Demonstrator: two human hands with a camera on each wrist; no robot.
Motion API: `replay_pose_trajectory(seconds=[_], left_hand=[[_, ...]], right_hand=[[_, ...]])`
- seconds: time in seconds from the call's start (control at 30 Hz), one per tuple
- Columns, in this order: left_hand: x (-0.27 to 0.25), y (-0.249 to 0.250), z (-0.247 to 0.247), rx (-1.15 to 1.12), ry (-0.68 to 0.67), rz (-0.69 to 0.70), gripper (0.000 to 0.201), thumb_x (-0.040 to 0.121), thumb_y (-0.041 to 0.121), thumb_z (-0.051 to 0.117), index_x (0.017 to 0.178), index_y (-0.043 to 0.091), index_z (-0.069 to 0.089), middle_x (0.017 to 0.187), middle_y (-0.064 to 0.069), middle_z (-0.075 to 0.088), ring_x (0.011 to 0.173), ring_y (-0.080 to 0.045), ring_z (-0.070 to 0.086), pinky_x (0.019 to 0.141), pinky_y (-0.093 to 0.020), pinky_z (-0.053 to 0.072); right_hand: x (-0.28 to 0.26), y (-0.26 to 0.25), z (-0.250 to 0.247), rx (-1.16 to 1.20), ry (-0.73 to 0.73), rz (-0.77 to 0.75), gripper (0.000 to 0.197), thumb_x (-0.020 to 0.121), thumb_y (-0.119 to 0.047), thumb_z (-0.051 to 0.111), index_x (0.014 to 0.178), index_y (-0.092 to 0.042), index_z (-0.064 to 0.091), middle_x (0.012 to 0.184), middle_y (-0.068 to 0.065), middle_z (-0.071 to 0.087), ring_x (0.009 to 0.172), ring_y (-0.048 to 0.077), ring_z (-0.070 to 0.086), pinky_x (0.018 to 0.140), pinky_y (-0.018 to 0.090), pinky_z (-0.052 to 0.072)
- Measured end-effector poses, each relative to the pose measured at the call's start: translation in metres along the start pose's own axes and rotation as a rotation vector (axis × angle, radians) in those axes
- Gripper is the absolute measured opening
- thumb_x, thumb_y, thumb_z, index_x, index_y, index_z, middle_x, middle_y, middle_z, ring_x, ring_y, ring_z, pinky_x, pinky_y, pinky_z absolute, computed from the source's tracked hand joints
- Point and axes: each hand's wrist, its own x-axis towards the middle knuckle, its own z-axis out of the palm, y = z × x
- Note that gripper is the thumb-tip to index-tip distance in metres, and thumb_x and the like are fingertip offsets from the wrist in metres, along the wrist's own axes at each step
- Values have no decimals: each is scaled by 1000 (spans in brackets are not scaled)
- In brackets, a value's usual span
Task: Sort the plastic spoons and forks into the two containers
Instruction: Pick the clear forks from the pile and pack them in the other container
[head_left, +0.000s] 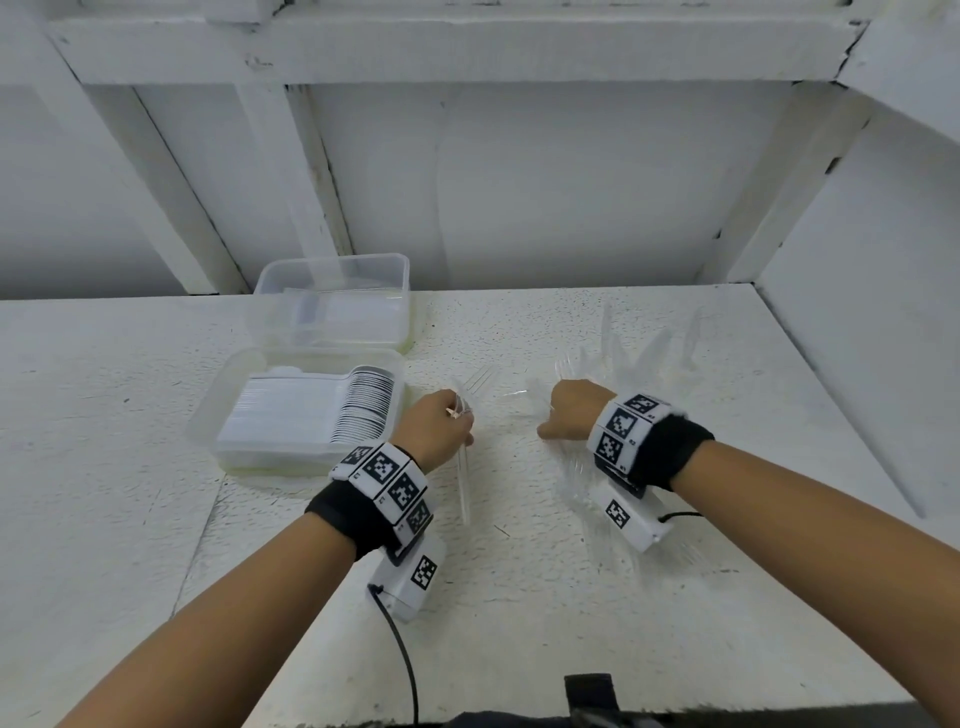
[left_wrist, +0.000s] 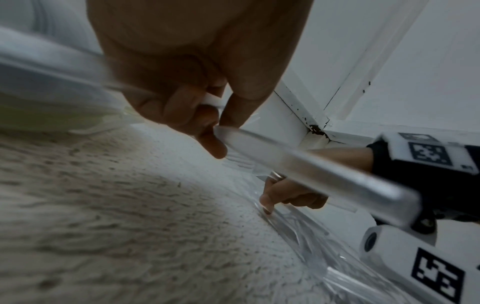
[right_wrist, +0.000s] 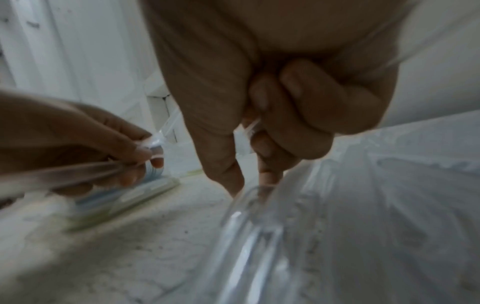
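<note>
The left hand (head_left: 440, 422) is pinching a clear fork (head_left: 470, 415), just right of the near container (head_left: 291, 410). The right hand (head_left: 574, 410) is gripping clear cutlery (head_left: 524, 392), kind unclear; bare tabletop (head_left: 519, 597) nearer the person.

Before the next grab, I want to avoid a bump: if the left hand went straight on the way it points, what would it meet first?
Probably nothing soon: the left hand, holding a fork, points at bare table, passing right of the containers. Depth is unclear.
</note>
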Motion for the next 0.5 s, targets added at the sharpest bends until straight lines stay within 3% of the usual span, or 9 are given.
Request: replay_pose_trajectory(seconds=[0.17, 0.23, 0.3, 0.4, 0.5], left_hand=[[0, 2, -2, -17, -12, -16, 13, 95, 18, 45, 95, 9, 55, 85, -3, 67, 48, -2, 40, 44, -18, 29], [0, 3, -2, -38, -18, -20, 13, 96, 18, 44, 95, 9, 54, 86, -3, 67, 46, -1, 38, 41, -16, 27], [0, 4, -3, -63, -25, -16, 13, 96, 17, 44, 94, 9, 54, 86, -4, 67, 47, -1, 39, 41, -16, 27], [1, 6, -3, -98, -7, -14, 11, 95, 16, 45, 91, 10, 53, 81, -3, 66, 51, -3, 43, 44, -18, 31], [6, 9, -2, -108, 1, -8, 13, 96, 18, 44, 88, 10, 52, 73, 2, 61, 60, -8, 48, 53, -23, 37]], right_hand=[[-8, 2, -9, 473, 61, -4, 34, 87, -14, 55, 56, -13, 40, 55, 2, 40, 46, 13, 34, 41, 19, 26], [-17, 3, -15, 758, 66, -9, 23, 89, -12, 53, 66, -12, 50, 52, 3, 45, 38, 11, 33, 37, 15, 25], [-28, 3, -21, 998, 51, -30, 14, 94, -13, 46, 85, -10, 56, 53, 4, 54, 34, 9, 43, 36, 15, 32], [-37, 4, -27, 1295, -9, -93, 18, 97, -14, 40, 92, -11, 57, 70, 8, 70, 61, 17, 69, 51, 22, 52], [-43, 8, -30, 1521, -91, -129, 23, 96, -10, 38, 91, -7, 61, 83, 13, 72, 76, 21, 72, 61, 29, 59]])
